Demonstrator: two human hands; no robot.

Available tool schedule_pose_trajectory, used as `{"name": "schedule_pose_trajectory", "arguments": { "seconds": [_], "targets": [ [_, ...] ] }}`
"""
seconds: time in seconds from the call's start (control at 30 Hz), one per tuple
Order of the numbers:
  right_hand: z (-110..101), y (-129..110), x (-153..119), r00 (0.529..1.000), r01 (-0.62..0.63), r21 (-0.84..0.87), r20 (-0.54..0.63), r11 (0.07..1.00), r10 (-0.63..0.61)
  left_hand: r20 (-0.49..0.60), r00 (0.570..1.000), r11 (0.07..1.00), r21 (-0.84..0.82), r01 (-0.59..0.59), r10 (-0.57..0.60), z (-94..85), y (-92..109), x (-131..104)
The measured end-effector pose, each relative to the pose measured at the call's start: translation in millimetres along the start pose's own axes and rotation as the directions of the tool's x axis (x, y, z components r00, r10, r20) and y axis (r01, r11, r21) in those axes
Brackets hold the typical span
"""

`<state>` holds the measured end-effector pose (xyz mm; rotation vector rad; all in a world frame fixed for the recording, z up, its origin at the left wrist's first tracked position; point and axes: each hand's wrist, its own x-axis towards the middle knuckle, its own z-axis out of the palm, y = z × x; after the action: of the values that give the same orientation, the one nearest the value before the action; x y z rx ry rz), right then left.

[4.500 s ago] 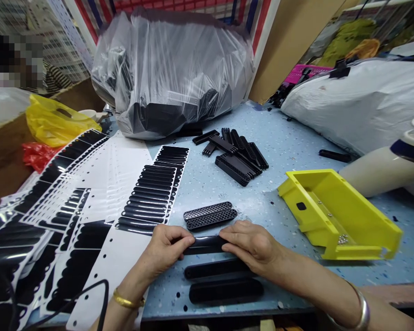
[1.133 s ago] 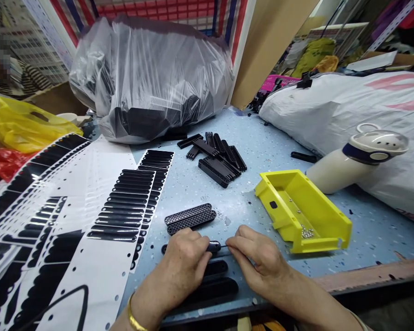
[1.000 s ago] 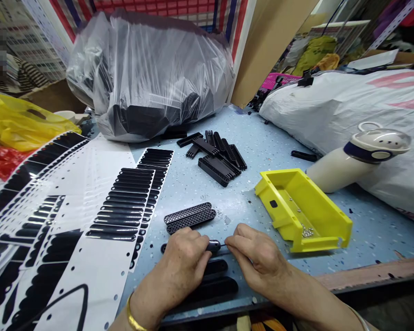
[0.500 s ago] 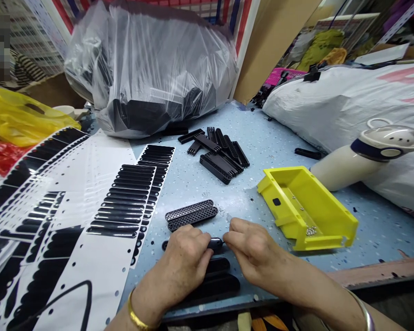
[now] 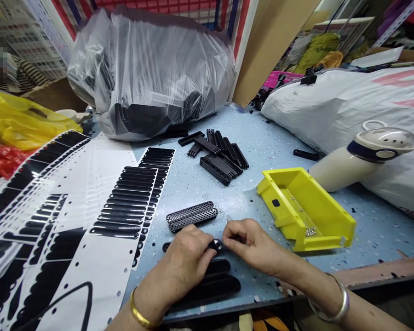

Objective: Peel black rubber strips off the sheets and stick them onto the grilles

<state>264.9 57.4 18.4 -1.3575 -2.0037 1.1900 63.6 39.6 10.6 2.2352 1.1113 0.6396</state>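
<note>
My left hand (image 5: 188, 257), a gold bangle on its wrist, has its fingers closed on a long black plastic strip (image 5: 217, 244) with rounded ends, lying on the table. A shiny ring-like hole shows at the strip's right end. Close beside that end, my right hand (image 5: 250, 241) is pinched, thumb against forefinger; whatever lies between the tips is too small to make out. Below, nearer the table's edge, lie more smooth black strips (image 5: 224, 284), partly under my left hand. Two black strips with a mesh pattern (image 5: 192, 216) lie side by side just beyond my hands.
A yellow bin (image 5: 317, 202) holding small silver beads stands at right, before a cream bottle (image 5: 352, 165). Loose black parts (image 5: 221, 156) are piled farther back. Sticker sheets (image 5: 120, 202) cover the left. A filled plastic bag (image 5: 152, 73) and a white sack (image 5: 331, 101) stand behind.
My right hand has turned slightly and its fingers have drawn off the strip's end, so the ring-like hole now shows. My left hand stays on the strip.
</note>
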Motion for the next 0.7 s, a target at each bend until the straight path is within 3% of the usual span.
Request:
{"name": "schedule_pose_trajectory", "arguments": {
  "seconds": [0.2, 0.33, 0.43, 0.53, 0.63, 0.7],
  "targets": [
    [-4.9, -5.5, -0.9, 0.998, 0.051, -0.086, -0.032, 0.995, -0.054, -0.032, 0.999, 1.0, 0.008, -0.014, 0.014, 2.9, -2.5, 1.0],
    [-13.1, 7.2, -9.6, 0.983, 0.128, -0.212, -0.101, 0.969, -0.152, -0.043, 0.999, 1.0, 0.005, -0.013, 0.013, 3.3, -2.7, 2.9],
    [-14.9, 26.7, -18.7, 0.936, 0.168, -0.438, -0.209, 0.883, -0.282, -0.025, 1.0, 1.0, 0.003, -0.008, 0.008, 2.6, -2.1, 3.8],
    [-14.0, 34.9, -24.6, 0.888, 0.181, -0.632, -0.224, 0.754, -0.401, -0.033, 0.999, 1.0, 0.007, -0.003, 0.003, 2.6, -2.2, 3.4],
    [-11.2, 22.0, -24.1, 0.871, 0.203, -0.605, -0.247, 0.77, -0.424, -0.028, 1.0, 1.0, 0.01, -0.004, 0.004, 3.0, -2.9, 2.3],
    [-6.5, 8.2, -20.0, 0.904, 0.219, -0.475, -0.231, 0.852, -0.36, -0.027, 1.0, 1.0, 0.016, -0.009, 0.009, 3.4, -3.5, 2.0]
  ]
}}
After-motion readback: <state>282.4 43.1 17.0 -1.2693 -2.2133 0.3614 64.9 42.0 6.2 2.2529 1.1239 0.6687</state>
